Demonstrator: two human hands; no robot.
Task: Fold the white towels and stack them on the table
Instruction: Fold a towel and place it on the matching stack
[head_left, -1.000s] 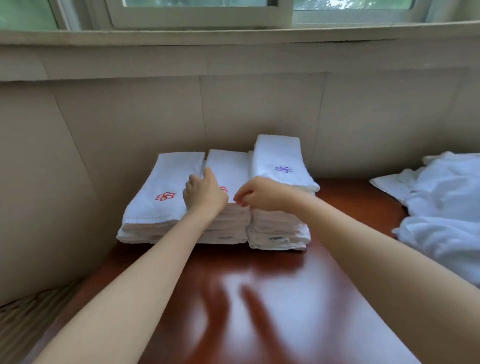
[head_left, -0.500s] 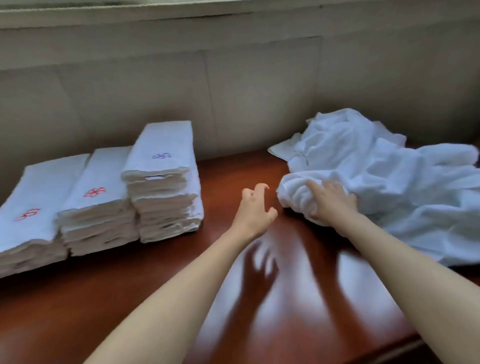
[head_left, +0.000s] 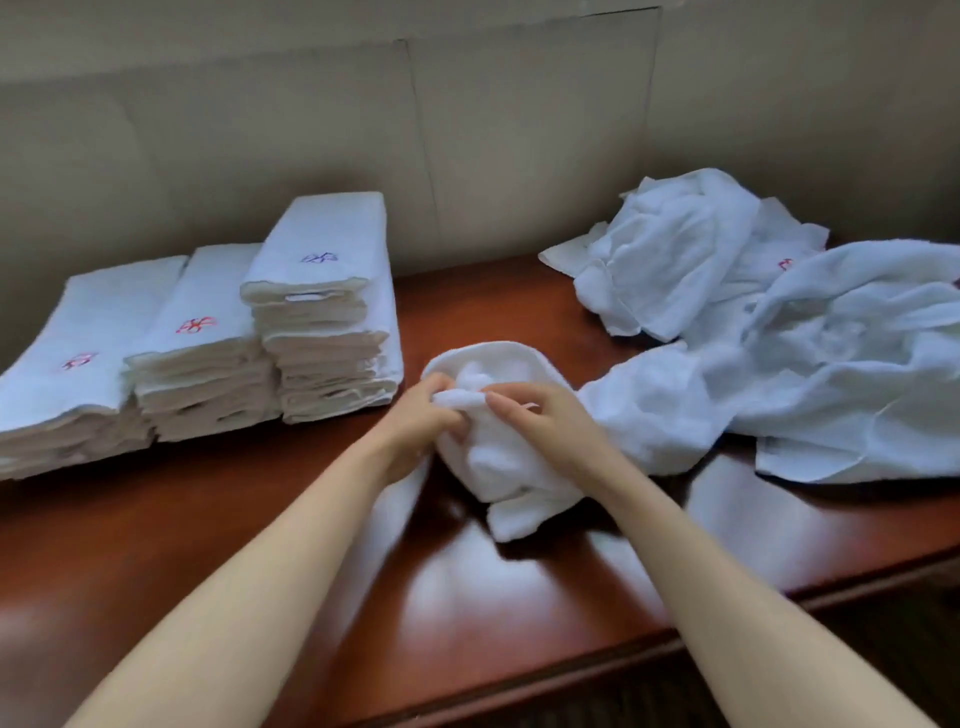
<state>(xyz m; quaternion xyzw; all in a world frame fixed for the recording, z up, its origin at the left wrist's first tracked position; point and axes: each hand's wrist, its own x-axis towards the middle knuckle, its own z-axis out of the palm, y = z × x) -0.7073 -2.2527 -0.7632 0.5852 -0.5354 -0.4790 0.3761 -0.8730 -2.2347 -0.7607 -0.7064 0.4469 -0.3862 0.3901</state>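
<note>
Gripping: your left hand curls its fingers round the crumpled white towel.
Right hand: your fingers pinch its bunched top.
Towel: mid-table, between folded stacks and loose pile.

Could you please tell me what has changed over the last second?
Both hands left the folded stacks; the right hand pulled a crumpled towel leftward out of the unfolded pile, and the left hand took hold of it too. The stacks are unchanged.
</note>
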